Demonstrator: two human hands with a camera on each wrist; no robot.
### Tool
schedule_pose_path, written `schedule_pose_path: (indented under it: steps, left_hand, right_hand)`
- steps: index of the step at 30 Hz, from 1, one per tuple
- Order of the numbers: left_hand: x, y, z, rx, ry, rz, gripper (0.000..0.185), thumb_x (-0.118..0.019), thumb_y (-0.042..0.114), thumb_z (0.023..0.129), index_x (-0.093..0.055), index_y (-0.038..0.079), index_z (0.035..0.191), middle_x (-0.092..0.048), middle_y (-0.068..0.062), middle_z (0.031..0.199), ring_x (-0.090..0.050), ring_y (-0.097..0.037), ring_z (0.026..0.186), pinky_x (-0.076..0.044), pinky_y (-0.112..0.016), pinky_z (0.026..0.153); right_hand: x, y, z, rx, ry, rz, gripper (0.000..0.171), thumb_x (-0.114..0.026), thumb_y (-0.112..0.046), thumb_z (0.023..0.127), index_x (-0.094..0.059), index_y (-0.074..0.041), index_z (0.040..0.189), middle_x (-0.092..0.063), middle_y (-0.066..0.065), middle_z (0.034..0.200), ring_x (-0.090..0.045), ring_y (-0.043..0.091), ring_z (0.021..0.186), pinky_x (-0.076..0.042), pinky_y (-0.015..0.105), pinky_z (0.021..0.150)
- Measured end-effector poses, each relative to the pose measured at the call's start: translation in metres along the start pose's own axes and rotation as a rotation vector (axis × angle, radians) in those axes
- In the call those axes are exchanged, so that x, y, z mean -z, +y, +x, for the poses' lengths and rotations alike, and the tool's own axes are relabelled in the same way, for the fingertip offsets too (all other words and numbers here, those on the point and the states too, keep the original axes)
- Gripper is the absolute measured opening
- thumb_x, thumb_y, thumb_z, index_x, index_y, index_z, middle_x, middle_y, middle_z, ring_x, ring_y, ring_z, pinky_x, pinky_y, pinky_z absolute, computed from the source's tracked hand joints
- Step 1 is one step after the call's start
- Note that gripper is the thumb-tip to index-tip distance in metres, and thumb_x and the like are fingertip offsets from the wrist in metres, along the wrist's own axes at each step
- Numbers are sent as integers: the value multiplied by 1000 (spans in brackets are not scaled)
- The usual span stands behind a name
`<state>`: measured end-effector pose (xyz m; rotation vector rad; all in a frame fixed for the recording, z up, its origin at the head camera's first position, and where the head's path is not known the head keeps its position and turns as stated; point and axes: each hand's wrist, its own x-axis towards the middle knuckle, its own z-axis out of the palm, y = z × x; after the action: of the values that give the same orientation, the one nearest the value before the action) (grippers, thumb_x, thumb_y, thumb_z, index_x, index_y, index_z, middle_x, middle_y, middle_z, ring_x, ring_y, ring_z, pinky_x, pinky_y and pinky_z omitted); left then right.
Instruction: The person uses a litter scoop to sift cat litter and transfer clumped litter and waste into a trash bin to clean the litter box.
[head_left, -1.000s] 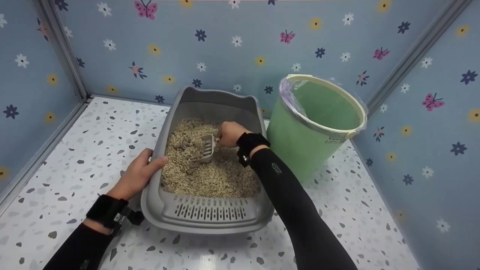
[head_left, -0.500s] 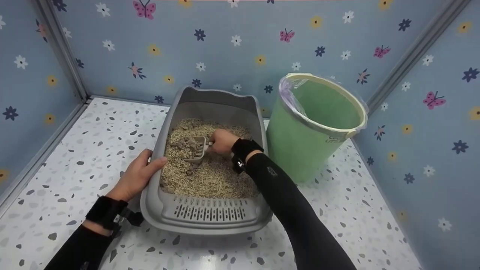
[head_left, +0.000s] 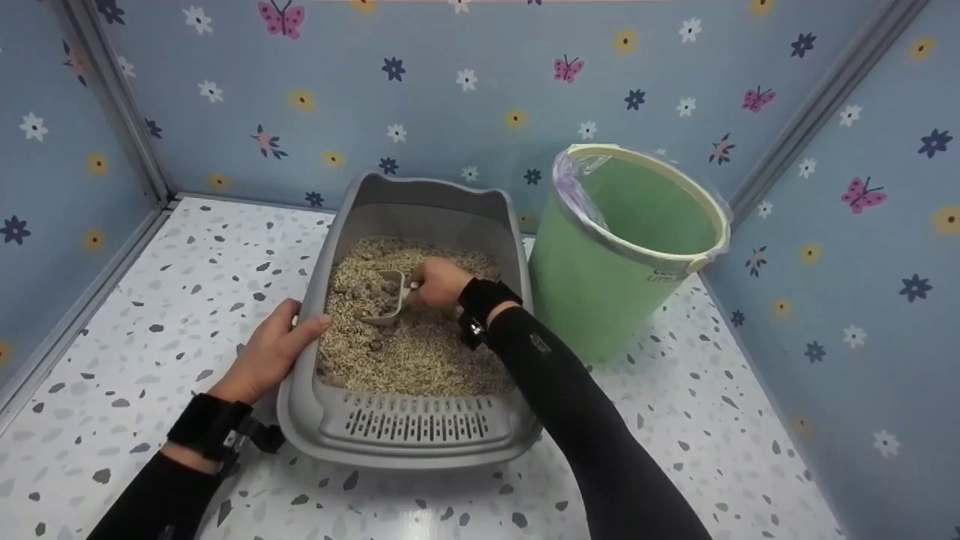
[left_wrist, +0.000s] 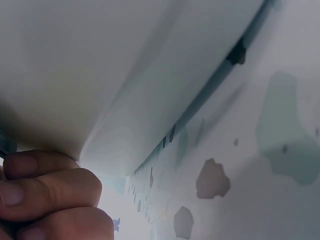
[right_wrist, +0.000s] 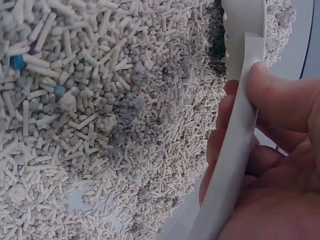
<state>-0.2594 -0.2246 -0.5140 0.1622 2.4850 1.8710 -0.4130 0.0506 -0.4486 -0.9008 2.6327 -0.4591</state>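
A grey litter box (head_left: pixel 420 450) holds pale pellet litter (head_left: pixel 431 371) with grey clumps (right_wrist: pixel 127 107) in it. My left hand (head_left: pixel 266 351) grips the box's left rim, thumb over the edge; in the left wrist view its fingers (left_wrist: pixel 55 192) are curled beneath the rim. Inside the box, my right hand (head_left: pixel 441 283) holds a light, slotted litter scoop (head_left: pixel 396 309). Its thumb presses on the scoop's handle (right_wrist: pixel 235 145), and the fingers wrap behind. The scoop's head points left, among clumps and litter at the box's left middle; its front edge is buried or hidden.
A green bin (head_left: pixel 581 300) with a clear bag over its rim stands close to the box's right side. Flower-patterned walls (head_left: pixel 450 97) rise behind and at both sides. The box rests on a white speckled surface (head_left: pixel 157 352).
My right hand has moved the scoop left into the clumps. Clumps that stood heaped at the scoop half a second ago now lie lower and more spread. My left hand keeps its grip.
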Motion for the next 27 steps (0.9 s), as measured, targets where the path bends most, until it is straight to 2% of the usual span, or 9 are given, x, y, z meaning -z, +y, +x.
schedule_pose_path:
  steps: [9, 13, 16, 21, 27]
  left_hand:
    - [0, 1, 1, -15, 8, -4, 56, -62, 51, 112, -49, 0, 130, -62, -19, 102, -73, -28, 75, -67, -43, 64]
    - [0, -1, 0, -26, 10, -3, 55, -62, 50, 112, -50, 0, 130, -63, -21, 103, -73, -27, 77, -67, -41, 66]
    - [0, -1, 0, -25, 6, -15, 54, -61, 50, 113, -50, -1, 130, -63, -22, 103, -74, -28, 77, -67, -42, 67]
    - [1, 0, 0, -11, -4, -35, 54, -62, 50, 113, -48, 0, 131, -63, -22, 104, -75, -28, 78, -68, -44, 67]
    - [-1, -1, 0, 4, -14, -55, 54, -62, 50, 113, -47, 1, 132, -62, -21, 102, -76, -30, 76, -69, -47, 65]
  right_hand:
    - [9, 0, -7, -9, 9, 77, 31, -72, -18, 111, -61, -11, 82, -41, -3, 69, -36, 13, 63, -30, 27, 65]
    - [10, -1, -9, -11, 12, 106, 17, -73, -18, 110, -82, -5, 105, -53, -3, 75, -42, 13, 67, -35, 25, 66]
    - [12, -1, -9, -12, 13, 133, 21, -73, -18, 109, -84, -2, 118, -58, -3, 78, -45, 12, 68, -37, 24, 66]
    - [15, 1, -10, -18, 9, 179, 21, -74, -19, 109, -84, -1, 114, -57, -5, 76, -47, 11, 66, -39, 24, 65]
    - [17, 2, -15, -5, 25, 197, 22, -73, -20, 110, -84, -2, 116, -60, -4, 80, -45, 13, 70, -38, 26, 70]
